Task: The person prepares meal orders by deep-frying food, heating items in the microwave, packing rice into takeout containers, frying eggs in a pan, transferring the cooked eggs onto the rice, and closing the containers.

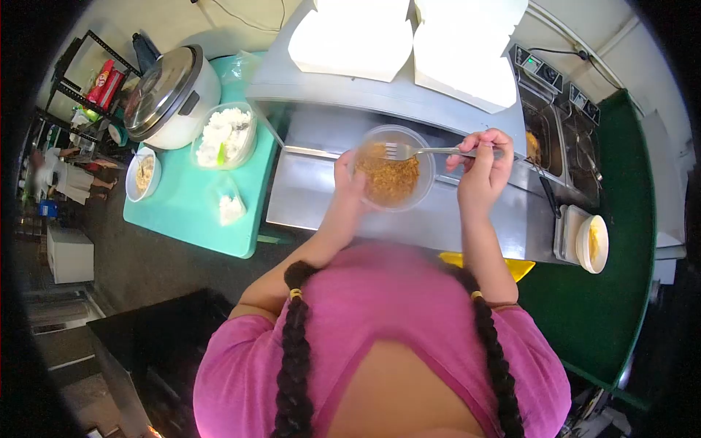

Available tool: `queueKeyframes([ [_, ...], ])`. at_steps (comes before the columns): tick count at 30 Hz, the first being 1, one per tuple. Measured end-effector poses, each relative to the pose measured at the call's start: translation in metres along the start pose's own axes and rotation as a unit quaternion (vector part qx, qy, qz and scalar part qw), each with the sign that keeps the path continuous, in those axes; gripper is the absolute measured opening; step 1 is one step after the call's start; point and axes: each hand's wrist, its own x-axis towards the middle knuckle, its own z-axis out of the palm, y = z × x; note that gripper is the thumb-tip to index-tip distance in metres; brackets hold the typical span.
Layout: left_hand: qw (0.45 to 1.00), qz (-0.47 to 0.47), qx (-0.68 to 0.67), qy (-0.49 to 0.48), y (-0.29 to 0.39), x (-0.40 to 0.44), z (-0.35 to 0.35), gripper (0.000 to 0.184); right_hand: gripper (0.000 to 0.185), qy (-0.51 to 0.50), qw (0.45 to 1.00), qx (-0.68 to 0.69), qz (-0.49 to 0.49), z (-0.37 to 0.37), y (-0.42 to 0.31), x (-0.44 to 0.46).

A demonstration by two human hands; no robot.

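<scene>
A round clear plastic container (423, 182) holds brown, crumbly food (391, 179) above the steel counter. My left hand (349, 182), slightly blurred, grips the container by its left side. In my right hand (483, 160) is a metal fork (431, 150), pinched by the handle between thumb and fingers. The tines reach over the container's rim, close above the food; whether they touch it I cannot tell.
Left on a green table (175, 212) stand a rice cooker (171, 95), a tub of rice (226, 135), a bowl (143, 174) and a small bag (231, 209). White open boxes (358, 44) top the steel shelf. Fryers (544, 131) and a white tub (591, 244) are at right.
</scene>
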Motion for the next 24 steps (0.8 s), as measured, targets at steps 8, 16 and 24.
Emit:
queueKeyframes([
  [8, 0.998, -0.043, -0.01, -0.041, 0.052, 0.014, -0.02, 0.052, 0.008, -0.049, 0.999, 0.007, -0.011, 0.033, -0.015, 0.042],
  [16, 0.997, -0.055, -0.016, -0.054, 0.077, 0.027, -0.041, 0.052, 0.009, -0.042, 0.997, 0.027, 0.066, 0.054, 0.0, 0.075],
  [24, 0.996, -0.069, -0.035, -0.047, 0.104, 0.041, -0.055, 0.055, 0.012, -0.029, 0.995, 0.06, 0.067, 0.087, -0.006, 0.125],
])
